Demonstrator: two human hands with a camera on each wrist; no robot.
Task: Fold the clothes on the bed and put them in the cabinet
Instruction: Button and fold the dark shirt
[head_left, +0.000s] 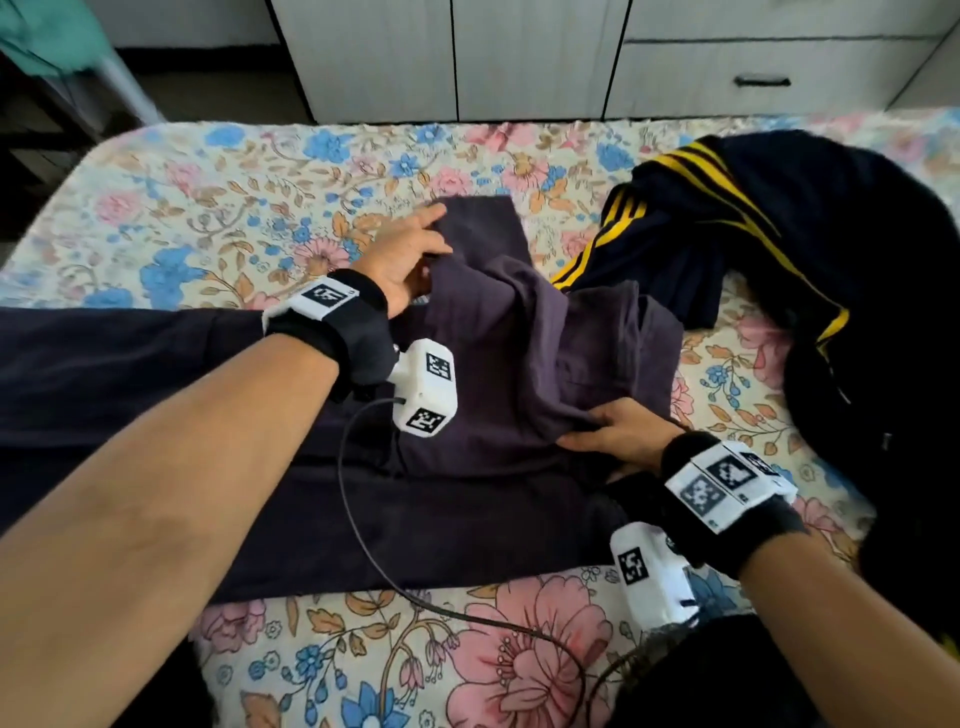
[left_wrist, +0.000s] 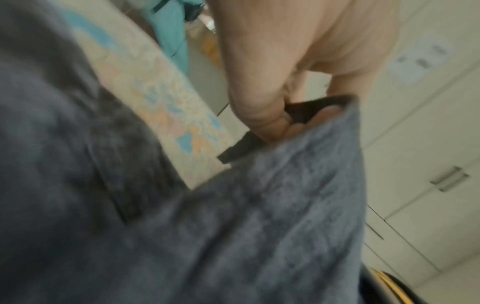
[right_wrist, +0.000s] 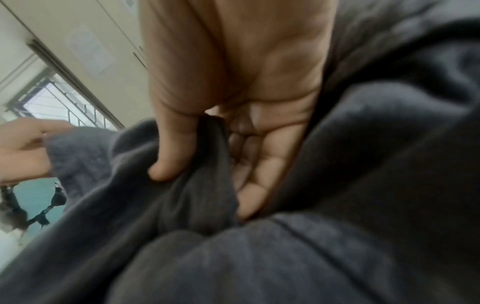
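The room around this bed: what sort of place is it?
Most likely a home bedroom. A bed with a floral sheet holds loose clothes, such as a navy garment with yellow stripes, and pale cabinets with a drawer stand just beyond it.

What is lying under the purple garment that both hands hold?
Under the purple garment a darker garment lies spread on the floral sheet. The left hand and right hand grip the purple one. What is beneath its middle is covered.
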